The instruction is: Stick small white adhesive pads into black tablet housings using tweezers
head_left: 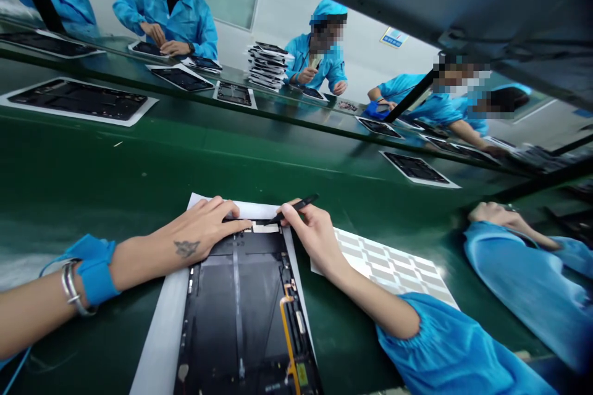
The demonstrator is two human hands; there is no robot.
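Observation:
An opened tablet housing (259, 296), black inside with an orange flex cable, lies on white paper (162, 327) in front of me. My left hand (204, 231) rests across its far left corner, fingers stretched out; a fingertip touches near a small white strip (265, 228) at the far edge. My right hand (315, 234) is closed around a slim black pen-shaped tool (296, 205) whose pointed tip is down at that strip. Partly under my right forearm is a white sheet with rows of grey rectangular stickers (393, 265).
The green bench (185, 160) carries another tablet housing on paper (78, 100) at far left and one (417, 168) at right. Behind a raised ledge, co-workers in blue handle similar housings, beside a stack (269, 66). A co-worker's sleeve (519, 284) is close on my right.

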